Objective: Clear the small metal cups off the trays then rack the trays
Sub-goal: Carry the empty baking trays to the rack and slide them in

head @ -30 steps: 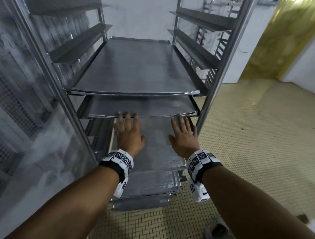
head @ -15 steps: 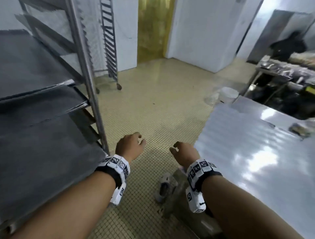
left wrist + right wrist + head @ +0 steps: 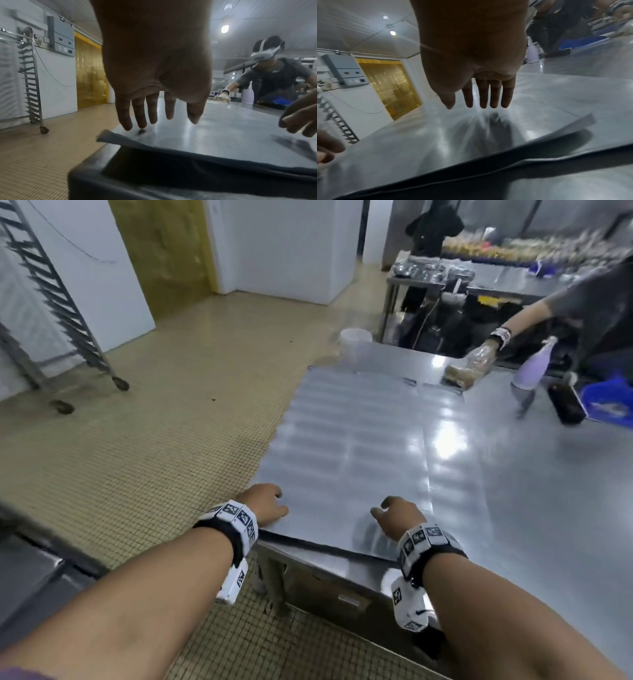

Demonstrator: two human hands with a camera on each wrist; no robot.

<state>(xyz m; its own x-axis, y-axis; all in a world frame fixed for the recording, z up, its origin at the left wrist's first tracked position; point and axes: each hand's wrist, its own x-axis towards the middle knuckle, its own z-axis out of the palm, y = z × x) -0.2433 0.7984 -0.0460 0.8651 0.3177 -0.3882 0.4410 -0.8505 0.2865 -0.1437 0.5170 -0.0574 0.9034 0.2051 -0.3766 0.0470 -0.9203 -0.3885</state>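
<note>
A flat metal tray [image 3: 342, 446] lies on the steel table [image 3: 534, 508], its near edge overhanging the table's front. Nothing stands on its top. My left hand [image 3: 270, 501] hovers at the near left corner, fingers hanging relaxed just over the tray [image 3: 223, 135] in the left wrist view. My right hand [image 3: 390, 511] hangs over the near edge further right. In the right wrist view its straight fingers [image 3: 484, 97] point down at the tray [image 3: 428, 135], a shadow beneath them. Neither hand holds anything.
The rack [image 3: 30, 577] with stored trays is at the lower left. An empty wheeled rack [image 3: 54, 313] stands at the back left. Across the table another person [image 3: 589, 299] reaches in with a gloved hand [image 3: 479, 357], beside a spray bottle [image 3: 531, 368] and a blue crate [image 3: 609, 402].
A second ago both hands lay flat on a tray in the rack. I have turned right to the table, and both hands now hang over the near edge of the tray there.
</note>
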